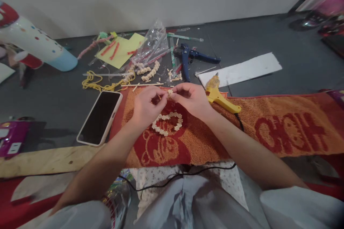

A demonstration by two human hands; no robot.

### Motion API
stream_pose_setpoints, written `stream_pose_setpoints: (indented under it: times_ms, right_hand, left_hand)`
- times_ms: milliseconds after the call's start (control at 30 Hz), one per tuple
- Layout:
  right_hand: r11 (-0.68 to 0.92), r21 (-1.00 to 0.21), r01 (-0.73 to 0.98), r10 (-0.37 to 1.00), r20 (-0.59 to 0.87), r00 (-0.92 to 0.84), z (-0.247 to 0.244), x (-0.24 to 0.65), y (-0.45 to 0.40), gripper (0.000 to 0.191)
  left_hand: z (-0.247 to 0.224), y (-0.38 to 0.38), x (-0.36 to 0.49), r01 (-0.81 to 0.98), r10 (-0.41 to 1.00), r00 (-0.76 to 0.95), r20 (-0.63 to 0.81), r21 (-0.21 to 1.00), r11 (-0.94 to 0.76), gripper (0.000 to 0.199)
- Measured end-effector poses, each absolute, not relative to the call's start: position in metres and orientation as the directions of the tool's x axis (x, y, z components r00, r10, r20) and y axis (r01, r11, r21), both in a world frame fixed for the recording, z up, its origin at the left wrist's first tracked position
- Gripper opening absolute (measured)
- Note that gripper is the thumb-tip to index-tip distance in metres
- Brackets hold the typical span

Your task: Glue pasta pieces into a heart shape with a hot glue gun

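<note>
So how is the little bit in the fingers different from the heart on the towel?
The heart is much bigger; the little bit is just a small clump. The heart lies on the towel, while the little bit is held up between the left hand and the right hand. Both are pale cream.

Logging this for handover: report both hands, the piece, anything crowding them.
Left hand and right hand together pinching small pale piece. Heart-shaped outline on orange towel, nearer the body. Yellow glue gun close beside right hand, possible snag.
</note>
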State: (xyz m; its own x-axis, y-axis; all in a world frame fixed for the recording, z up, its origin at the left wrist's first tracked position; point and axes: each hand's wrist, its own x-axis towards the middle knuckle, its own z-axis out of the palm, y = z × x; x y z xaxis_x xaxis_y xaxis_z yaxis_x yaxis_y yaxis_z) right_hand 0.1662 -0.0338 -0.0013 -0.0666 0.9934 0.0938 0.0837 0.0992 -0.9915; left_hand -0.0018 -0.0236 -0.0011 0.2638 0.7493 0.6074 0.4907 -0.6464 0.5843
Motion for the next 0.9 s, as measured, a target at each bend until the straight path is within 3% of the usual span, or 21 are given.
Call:
stream_pose_setpoints:
  times_ms: [533,900]
  right_hand:
    - [0.065,-0.997,0.039,0.997,0.063,-0.039,-0.0016,0.1593,-0.0374,0.018]
    - [-0.043,-0.993,-0.11,0.996,-0.034,-0.078,0.0015,0.1638,-0.0343,0.031]
  left_hand:
    - [-0.0042,-0.0236,-0.0027,0.566,0.715,0.276,0.642,0.492,-0.661,0.016]
    - [-0.0004,-0.0252,-0.0003,0.453,0.76,0.231,0.608,0.624,-0.637,0.01]
